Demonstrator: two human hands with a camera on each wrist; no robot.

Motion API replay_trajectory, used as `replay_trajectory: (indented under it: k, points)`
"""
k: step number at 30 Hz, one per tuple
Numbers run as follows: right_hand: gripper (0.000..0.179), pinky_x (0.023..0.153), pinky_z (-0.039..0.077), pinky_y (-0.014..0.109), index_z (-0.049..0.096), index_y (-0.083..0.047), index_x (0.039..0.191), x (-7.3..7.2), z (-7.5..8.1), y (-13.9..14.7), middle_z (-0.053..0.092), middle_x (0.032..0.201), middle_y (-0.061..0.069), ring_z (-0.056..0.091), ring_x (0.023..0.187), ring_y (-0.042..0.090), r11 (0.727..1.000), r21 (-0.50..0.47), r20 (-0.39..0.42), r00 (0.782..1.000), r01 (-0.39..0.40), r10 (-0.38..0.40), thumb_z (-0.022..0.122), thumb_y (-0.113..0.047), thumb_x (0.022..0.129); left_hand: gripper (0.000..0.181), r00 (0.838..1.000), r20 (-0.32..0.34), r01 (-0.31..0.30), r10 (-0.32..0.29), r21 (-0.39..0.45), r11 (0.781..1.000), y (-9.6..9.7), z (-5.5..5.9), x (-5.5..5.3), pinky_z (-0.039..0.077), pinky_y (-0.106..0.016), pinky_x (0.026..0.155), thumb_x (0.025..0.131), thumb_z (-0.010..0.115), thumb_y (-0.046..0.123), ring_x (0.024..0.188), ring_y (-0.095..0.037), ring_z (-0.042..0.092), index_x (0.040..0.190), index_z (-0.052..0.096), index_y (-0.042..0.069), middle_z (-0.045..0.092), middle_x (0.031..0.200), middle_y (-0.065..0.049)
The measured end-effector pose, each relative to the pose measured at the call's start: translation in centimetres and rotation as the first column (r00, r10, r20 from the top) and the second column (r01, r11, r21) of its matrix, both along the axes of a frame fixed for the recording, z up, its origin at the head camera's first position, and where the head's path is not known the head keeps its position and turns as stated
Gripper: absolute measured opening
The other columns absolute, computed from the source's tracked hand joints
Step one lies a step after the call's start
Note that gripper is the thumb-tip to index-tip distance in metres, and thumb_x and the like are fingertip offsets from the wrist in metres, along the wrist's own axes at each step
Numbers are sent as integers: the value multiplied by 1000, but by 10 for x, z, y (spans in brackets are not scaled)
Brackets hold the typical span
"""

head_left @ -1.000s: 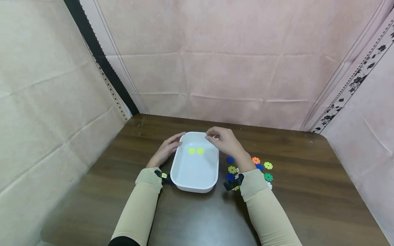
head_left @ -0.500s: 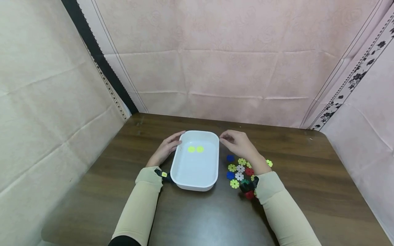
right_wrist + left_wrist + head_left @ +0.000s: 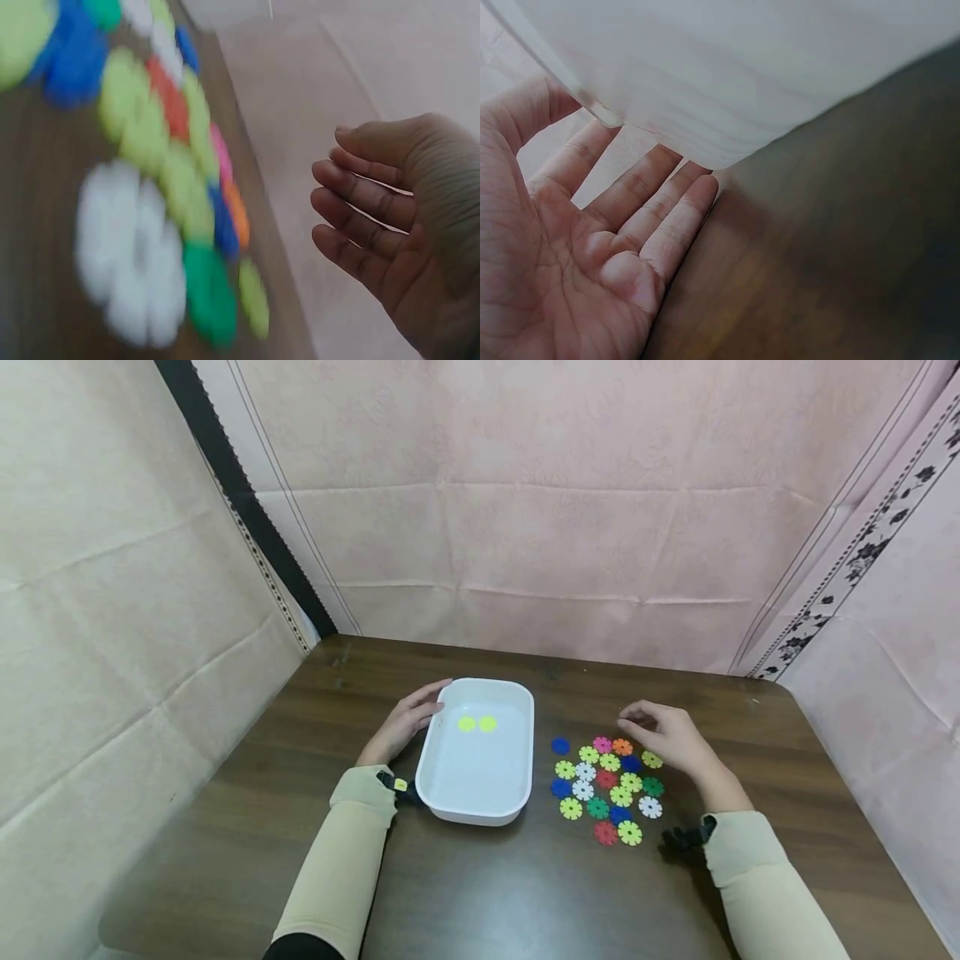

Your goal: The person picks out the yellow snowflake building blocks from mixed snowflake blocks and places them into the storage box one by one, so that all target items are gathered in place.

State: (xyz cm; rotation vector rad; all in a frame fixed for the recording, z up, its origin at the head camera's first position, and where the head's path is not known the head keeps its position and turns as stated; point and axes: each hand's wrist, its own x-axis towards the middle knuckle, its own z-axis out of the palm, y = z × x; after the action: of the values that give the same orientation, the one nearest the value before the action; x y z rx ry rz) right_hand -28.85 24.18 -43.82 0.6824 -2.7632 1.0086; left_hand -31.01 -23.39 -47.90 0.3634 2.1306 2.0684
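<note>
Toward two o'clock of the flower discs [image 3: 606,778], the right hand [image 3: 663,732] hangs relaxed, holding nothing. The discs lie at the tray's [image 3: 474,777] three o'clock; the left hand [image 3: 405,722] touches its ten, fingers loose. Pinching single edges seems cleanest.

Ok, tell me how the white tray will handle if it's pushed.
The white tray probably slides rather than tips, being broad and low on the table. Its smooth, even outline suggests stiff plastic. Holding only two yellow pieces, it is likely light.
</note>
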Motion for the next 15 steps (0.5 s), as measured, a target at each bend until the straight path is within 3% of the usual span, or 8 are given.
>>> replay_trajectory:
  k: [5,9,15]
  points:
    - [31,79,54,39,70,-15,113,6,-28,43,71,104,5,63,91,23,997,19,90,994,69,-70,63,-41,99,46,1000,-14,6,-6,1,1000,1,-2,-2,50,-32,100,101,61,23,131,-25,53,147,53,23,50,148,-4]
    - [31,75,49,30,69,-18,115,7,-45,61,69,103,3,58,89,20,994,-1,127,986,109,-108,63,-43,99,48,1000,-20,12,-12,-7,1000,1,-3,-3,50,-31,101,101,61,25,132,-26,52,148,52,22,49,150,-5]
    - [32,81,43,39,69,-21,115,6,-47,60,62,110,2,50,96,22,1000,-10,120,992,29,-28,71,-43,93,49,1000,-10,7,-7,-16,1000,-1,-3,-2,49,-31,101,101,61,27,132,-25,52,149,51,22,47,151,-4]
